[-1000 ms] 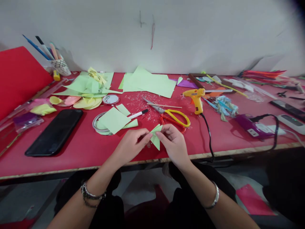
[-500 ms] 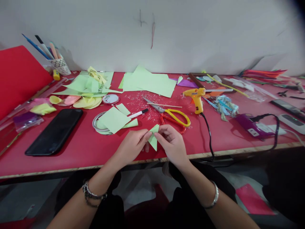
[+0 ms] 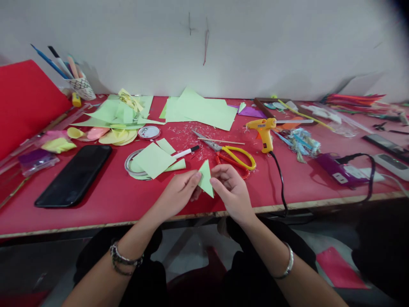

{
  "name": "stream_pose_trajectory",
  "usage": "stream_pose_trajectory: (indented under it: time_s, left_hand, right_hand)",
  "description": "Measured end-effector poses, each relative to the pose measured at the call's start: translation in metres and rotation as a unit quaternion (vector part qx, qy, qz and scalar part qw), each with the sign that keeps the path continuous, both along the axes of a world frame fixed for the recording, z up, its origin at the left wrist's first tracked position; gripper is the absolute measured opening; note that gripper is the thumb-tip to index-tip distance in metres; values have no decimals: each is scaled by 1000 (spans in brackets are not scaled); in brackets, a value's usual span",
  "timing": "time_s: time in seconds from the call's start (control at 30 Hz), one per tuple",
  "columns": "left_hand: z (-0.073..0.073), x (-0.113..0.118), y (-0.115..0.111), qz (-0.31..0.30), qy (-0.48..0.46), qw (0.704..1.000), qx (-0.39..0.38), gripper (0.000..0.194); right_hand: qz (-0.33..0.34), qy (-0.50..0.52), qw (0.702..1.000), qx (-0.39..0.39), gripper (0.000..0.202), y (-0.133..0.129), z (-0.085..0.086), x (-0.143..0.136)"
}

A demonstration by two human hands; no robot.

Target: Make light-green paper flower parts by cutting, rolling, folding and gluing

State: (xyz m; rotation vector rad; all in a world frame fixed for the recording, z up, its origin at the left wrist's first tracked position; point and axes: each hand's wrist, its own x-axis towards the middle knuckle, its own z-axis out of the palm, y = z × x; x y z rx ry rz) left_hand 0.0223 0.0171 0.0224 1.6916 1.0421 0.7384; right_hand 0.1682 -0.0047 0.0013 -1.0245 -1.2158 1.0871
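A small triangle of folded light green paper (image 3: 206, 179) is held upright over the front of the red table. My left hand (image 3: 182, 187) pinches its left edge, thumb on the near face. My right hand (image 3: 232, 189) is closed at the right edge, its thumb tip against the paper and its fingers curled, partly hidden. Just behind my hands lie yellow-and-red-handled scissors (image 3: 238, 157) with blades apart. To the left, a square of green paper (image 3: 154, 160) rests on a roll of tape (image 3: 129, 164), next to a marker (image 3: 186, 152).
A black phone (image 3: 73, 177) lies at left. Green paper sheets (image 3: 204, 108) are spread along the wall. A yellow glue gun (image 3: 263, 134) stands at right, its black cord running over the table's front edge. A purple power box (image 3: 341, 170) is farther right.
The folded paper has turned and risen slightly, showing more of its flat face. My right fingers have shifted a little at its edge; my left hand still pinches it.
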Motion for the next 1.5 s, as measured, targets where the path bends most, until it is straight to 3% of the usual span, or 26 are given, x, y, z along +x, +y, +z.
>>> stream_pose_trajectory:
  time_s: [0.2, 0.37, 0.53, 0.67, 0.83, 1.03, 1.13, 1.27, 1.43, 1.5]
  left_hand:
    - [-13, -3, 6, 150, -175, 956, -181, 29]
    - [-12, 1, 6, 90, -242, 931, -256, 22]
    - [-7, 5, 5, 66, -296, 910, -284, 10]
    - [-6, 5, 5, 40, -296, 916, -267, 6]
    - [-7, 6, 3, 41, -226, 951, -207, 7]
    - [-9, 7, 3, 65, -110, 991, -36, 16]
    - [-9, 7, 3, 40, -91, 995, -26, 14]
    - [-10, 6, 3, 86, -83, 992, -45, 30]
    - [-9, 5, 0, -31, -89, 995, -44, 34]
    - [-7, 4, 0, -42, -79, 995, -33, 33]
  right_hand:
    - [85, 22, 995, 54, 22, -3, 0, 1]
    - [90, -37, 992, 77, 33, -5, -3, 1]
    - [24, -98, 990, 96, 52, -6, -8, -3]
    - [11, -83, 992, 94, 28, -4, -8, -4]
    - [-15, -110, 988, 106, 14, -3, -5, -3]
    - [-30, -171, 976, 135, 9, -3, -3, -2]
    - [-40, -171, 976, 132, 11, -4, -2, -2]
    - [-64, -174, 975, 119, 10, -3, -3, -2]
    - [-72, -123, 987, 75, 11, -1, -6, 1]
    - [-69, -111, 989, 66, 9, -1, -6, 1]
